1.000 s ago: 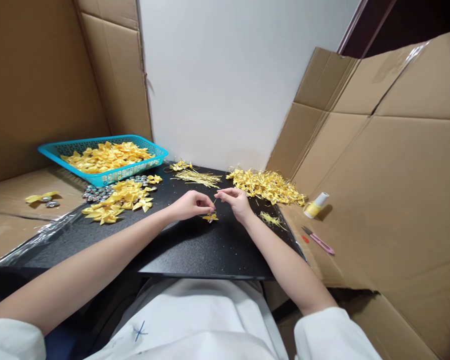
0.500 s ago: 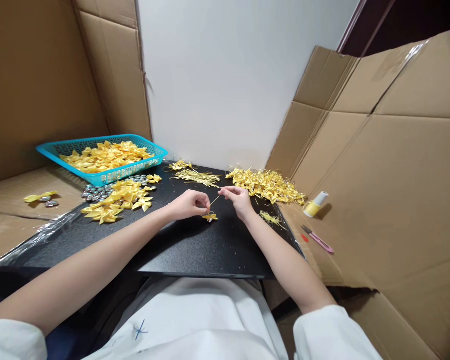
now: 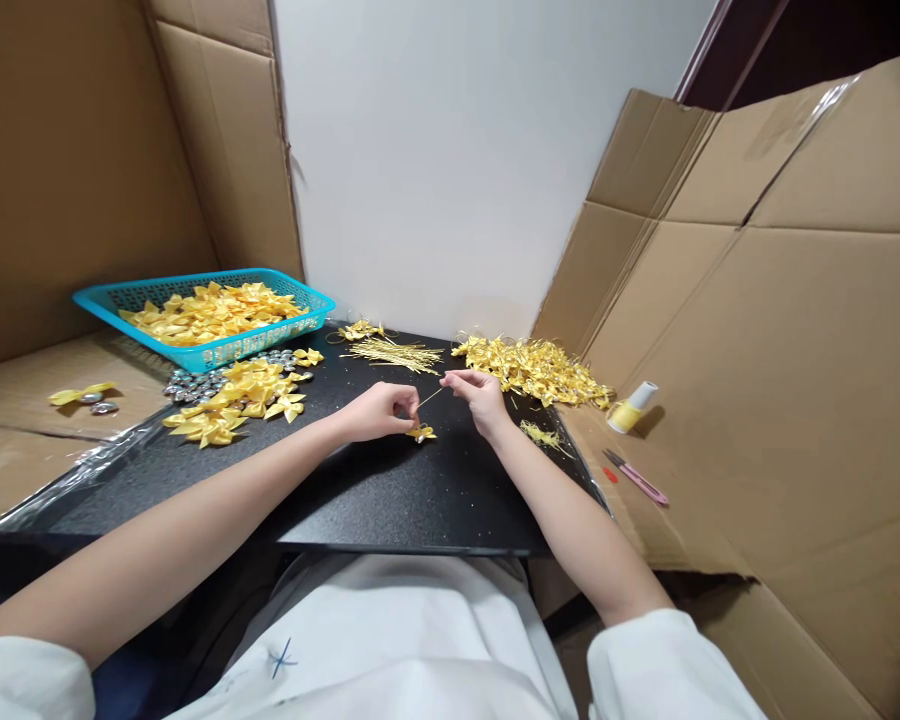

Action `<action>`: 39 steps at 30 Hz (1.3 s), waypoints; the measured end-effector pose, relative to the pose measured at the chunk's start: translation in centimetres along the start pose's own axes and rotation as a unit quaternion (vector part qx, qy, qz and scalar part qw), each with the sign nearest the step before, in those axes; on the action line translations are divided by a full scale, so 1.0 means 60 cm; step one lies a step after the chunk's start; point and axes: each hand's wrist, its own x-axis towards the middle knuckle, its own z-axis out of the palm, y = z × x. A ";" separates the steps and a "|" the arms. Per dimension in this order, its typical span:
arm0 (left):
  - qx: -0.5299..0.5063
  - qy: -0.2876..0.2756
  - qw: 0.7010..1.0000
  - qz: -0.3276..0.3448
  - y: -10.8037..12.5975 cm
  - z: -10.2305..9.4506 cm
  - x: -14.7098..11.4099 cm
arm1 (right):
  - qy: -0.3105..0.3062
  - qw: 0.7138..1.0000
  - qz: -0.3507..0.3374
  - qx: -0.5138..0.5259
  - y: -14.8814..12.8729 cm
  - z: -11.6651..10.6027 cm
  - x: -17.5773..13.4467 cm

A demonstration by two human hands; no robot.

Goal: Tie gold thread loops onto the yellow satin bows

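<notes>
Over the middle of the black table, my left hand pinches near a small yellow ribbon bow, which hangs just under its fingertips. A thin yellow cord runs taut and slanting from there up to my right hand. The fingertips of that hand are pressed together on the cord's other end. Exactly how the cord joins the bow is hidden by my left fingers. Behind the hands lies a bundle of cut yellow cords.
On the left, a blue basket holds yellow bows, with loose bows and silver beads before it. To the right are a pile of corded bows, thread scraps, a yellow thread spool and pink snips. Cardboard walls flank the table.
My right hand has shifted slightly to the right, and more of the cord stretches between the hands. The left hand has barely moved, and the bow sits a touch lower against its fingers.
</notes>
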 end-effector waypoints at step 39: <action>0.025 0.030 0.999 -0.014 0.005 0.015 0.010 | 0.021 0.997 0.049 0.057 -0.004 -0.003 0.003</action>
